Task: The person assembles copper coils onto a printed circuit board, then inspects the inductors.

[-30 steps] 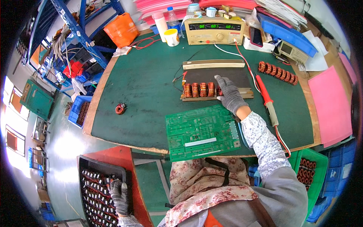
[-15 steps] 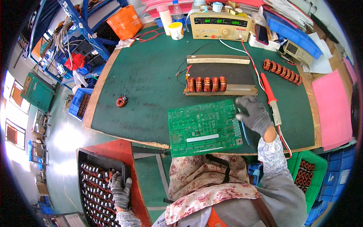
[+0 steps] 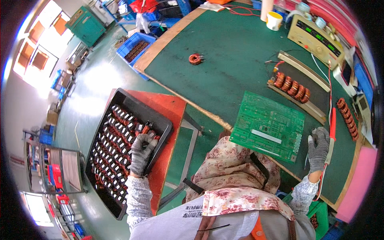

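My left hand (image 3: 142,154), in a grey knitted glove, reaches into the black tray (image 3: 162,120) at its right side. Its fingers are closed at a copper-wound coil (image 3: 147,129), which they partly hide. Rows of dark coils with white tops (image 3: 116,152) fill much of the tray. My right hand (image 3: 319,150), gloved alike, rests on the workbench just right of a green circuit board (image 3: 266,114). Its fingers are slightly bent and apart, with nothing visible in them. Close along its right side lies a red test probe (image 3: 333,125) with a pale handle.
A metal-edged fixture (image 3: 296,106) carries several copper coils behind the board. One loose coil (image 3: 195,59) lies far left on the green mat. A row of coils (image 3: 347,119) and a power supply (image 3: 314,36) stand at right. A blue crate (image 3: 146,37) sits beyond the bench edge.
My view has swung left and tilted, bringing the tray nearer the middle. My right hand has drawn back from the board's right edge toward the probe. My left hand stays at the tray's coils.
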Tool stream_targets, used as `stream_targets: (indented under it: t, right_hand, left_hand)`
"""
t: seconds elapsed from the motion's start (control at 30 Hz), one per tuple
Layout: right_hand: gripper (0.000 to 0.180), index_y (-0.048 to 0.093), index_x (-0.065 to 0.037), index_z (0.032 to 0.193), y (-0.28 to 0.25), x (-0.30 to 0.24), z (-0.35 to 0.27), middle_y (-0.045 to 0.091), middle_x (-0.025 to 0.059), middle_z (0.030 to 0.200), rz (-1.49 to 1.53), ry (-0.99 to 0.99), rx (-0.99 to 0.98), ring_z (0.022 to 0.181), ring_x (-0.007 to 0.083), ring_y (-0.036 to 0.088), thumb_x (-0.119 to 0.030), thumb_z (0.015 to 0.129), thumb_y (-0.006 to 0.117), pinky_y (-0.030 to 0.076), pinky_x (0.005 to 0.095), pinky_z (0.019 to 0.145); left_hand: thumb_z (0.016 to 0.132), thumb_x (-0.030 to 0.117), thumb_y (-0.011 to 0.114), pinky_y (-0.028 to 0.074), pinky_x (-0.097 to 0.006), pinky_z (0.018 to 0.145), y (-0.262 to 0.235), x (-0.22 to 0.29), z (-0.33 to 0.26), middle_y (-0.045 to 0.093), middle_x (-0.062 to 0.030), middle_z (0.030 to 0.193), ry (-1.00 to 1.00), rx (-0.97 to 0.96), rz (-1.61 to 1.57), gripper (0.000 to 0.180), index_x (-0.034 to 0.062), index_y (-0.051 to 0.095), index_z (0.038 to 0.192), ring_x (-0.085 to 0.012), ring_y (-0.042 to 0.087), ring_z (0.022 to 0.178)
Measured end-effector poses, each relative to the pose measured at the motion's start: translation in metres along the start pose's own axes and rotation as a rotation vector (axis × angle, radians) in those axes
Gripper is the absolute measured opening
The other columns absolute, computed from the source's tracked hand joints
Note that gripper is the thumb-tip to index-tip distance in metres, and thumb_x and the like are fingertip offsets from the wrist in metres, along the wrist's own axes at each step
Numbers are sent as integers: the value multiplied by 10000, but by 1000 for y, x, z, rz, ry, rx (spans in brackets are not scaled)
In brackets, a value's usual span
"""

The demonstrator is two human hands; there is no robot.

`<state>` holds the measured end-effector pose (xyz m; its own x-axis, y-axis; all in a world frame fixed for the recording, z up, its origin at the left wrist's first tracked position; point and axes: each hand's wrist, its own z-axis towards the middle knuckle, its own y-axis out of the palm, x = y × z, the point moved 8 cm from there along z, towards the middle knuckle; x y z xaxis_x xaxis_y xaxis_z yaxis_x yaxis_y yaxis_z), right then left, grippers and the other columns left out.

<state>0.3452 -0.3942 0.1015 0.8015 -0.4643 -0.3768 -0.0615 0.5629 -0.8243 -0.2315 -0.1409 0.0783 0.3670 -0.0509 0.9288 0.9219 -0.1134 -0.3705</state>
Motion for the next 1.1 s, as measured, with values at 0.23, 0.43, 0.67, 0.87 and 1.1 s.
stream_targets:
  t: [0.23,0.43,0.67,0.87,1.1]
  right_hand:
    - [241,620,-51,1014,4,-112,13,577,136,1174,164,-215,-93,1148,316,530,-110,790,690,406,423,1007]
    - [309,614,-76,1062,31,-187,-5,581,131,1175,496,-361,-381,1137,290,543,-183,788,706,452,419,952]
    - [511,553,-78,1186,122,-350,-76,609,62,1041,2010,650,-1374,879,169,598,-471,867,623,490,321,799]
    - [423,615,-26,1026,150,-333,-106,626,22,874,1719,276,-1540,811,92,582,-434,951,535,476,240,726]
    - [415,605,-19,1099,113,-250,-86,653,109,966,1828,776,-1224,744,198,663,-393,920,602,531,238,486]
  left_hand:
    - [853,-18,650,454,-255,819,-9,-1,1,537,24,827,51,-22,-215,147,77,544,892,-78,517,744]
    - [879,-32,590,514,-230,593,-20,26,-4,501,-9,831,86,43,-451,176,80,465,932,-94,555,648]
    - [791,35,736,510,-276,661,69,86,-18,552,-55,893,411,-378,-365,252,48,538,947,-130,582,787]
    - [784,98,780,485,-276,730,134,82,-49,607,-43,916,40,-571,-522,212,57,584,856,-134,584,831]
    - [812,76,730,509,-300,746,30,69,0,659,-70,911,163,-100,29,200,37,658,995,-178,615,801]
